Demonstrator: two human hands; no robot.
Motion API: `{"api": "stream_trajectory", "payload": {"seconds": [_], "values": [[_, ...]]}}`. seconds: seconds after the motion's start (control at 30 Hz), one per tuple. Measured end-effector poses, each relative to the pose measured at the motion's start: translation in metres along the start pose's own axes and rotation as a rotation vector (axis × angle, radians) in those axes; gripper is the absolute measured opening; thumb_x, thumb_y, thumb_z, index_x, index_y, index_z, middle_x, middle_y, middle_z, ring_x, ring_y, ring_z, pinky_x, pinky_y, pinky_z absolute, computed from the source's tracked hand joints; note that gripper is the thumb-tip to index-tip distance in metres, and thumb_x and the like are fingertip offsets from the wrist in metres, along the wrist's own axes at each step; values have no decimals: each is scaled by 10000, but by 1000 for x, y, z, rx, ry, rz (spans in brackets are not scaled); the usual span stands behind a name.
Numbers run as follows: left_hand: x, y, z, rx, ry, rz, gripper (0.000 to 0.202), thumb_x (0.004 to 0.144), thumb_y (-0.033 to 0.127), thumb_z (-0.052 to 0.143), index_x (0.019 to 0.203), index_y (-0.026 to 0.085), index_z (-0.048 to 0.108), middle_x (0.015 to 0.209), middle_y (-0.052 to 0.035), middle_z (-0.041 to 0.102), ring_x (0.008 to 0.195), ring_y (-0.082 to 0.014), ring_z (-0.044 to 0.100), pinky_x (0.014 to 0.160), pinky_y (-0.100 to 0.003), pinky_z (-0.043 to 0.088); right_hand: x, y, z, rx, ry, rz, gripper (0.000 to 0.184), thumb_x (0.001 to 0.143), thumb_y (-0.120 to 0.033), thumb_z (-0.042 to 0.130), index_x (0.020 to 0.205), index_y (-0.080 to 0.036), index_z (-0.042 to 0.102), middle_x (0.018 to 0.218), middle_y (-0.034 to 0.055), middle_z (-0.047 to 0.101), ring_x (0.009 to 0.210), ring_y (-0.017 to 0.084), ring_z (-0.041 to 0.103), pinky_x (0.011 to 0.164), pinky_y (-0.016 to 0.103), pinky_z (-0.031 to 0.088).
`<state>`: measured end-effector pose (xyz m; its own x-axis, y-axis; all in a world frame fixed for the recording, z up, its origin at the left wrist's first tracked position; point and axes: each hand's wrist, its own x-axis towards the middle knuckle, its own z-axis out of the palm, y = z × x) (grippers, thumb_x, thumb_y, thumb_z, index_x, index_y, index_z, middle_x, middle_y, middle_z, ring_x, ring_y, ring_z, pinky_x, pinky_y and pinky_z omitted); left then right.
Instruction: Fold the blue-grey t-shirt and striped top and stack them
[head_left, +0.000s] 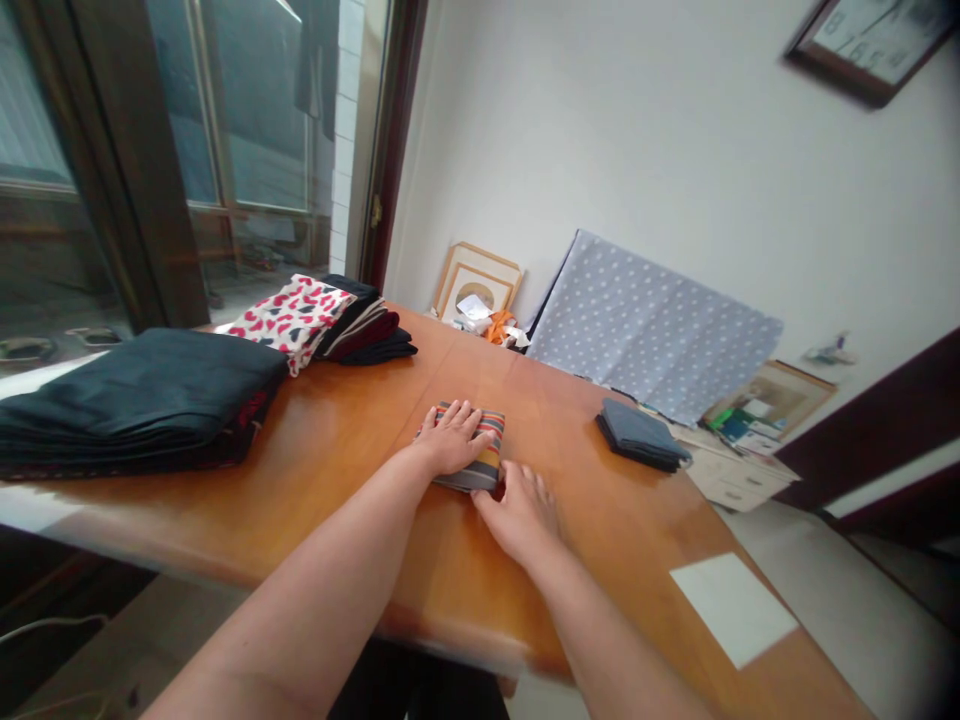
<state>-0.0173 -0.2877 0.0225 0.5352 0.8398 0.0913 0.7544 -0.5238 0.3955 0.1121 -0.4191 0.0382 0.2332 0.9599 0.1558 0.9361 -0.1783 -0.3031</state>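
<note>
Striped cloth (489, 455): folded into a compact flat bundle, lying near mid-counter, with orange, grey and dark bands along its exposed edge. Counter (352, 470) is glossy orange-brown wood.

Your left hand (450, 438) lies spread flat across the top of the bundle. Your right hand (519, 512) rests against its near corner, slightly curled and open. Neither hand closes around the cloth.

To your left, well apart from the bundle, sits a large dark folded stack (135, 400). Beyond that, a red-and-white print cloth (289, 320) lies against a smaller stack of black and maroon folds (367, 325). To your right, near the bundle but not touching it, is a small slate-blue folded cloth (641, 435). A white sheet (731, 608) lies by the counter's near right corner.

Past the far edge, a grey polka-dot cloth (649, 325) leans on the wall, beside wooden picture frames (476, 285) and an orange scrap (499, 326). A white drawer unit (735, 478) stands off to the right. Glass doors (240, 110) fill the left side of the view. A dark-edged wall frame (870, 45) hangs at upper right, too blurred to read.
</note>
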Motion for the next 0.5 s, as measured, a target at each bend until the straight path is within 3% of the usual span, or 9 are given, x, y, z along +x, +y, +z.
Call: {"api": "stream_trajectory", "payload": {"seconds": [0.13, 0.3, 0.5], "values": [[0, 0, 0, -1, 7, 11, 693, 968, 662, 198, 1550, 325, 362, 1666, -30, 233, 1551, -319, 42, 1187, -652, 61, 2, -15, 2, 5, -14, 66, 377, 857, -495, 536, 1105, -222, 612, 1186, 132, 661, 1142, 325, 576, 905, 418, 417], [-1, -1, -1, -17, -5, 16, 678, 960, 667, 205, 1518, 345, 415, 1661, -18, 250, 1551, -320, 42, 1187, -652, 51, 6, -17, 14, -32, -28, 116, 308, 901, -444, 479, 1092, -228, 586, 1145, 115, 696, 1084, 306, 624, 848, 395, 433], [2, -2, 3, -40, 3, -22, 791, 933, 718, 157, 1577, 284, 302, 1679, -50, 178, 1554, -304, 28, 1196, -642, 47, 5, -18, 16, -157, -60, 166, 345, 960, -491, 377, 983, -222, 590, 1069, 133, 725, 979, 290, 682, 752, 363, 449]]}}
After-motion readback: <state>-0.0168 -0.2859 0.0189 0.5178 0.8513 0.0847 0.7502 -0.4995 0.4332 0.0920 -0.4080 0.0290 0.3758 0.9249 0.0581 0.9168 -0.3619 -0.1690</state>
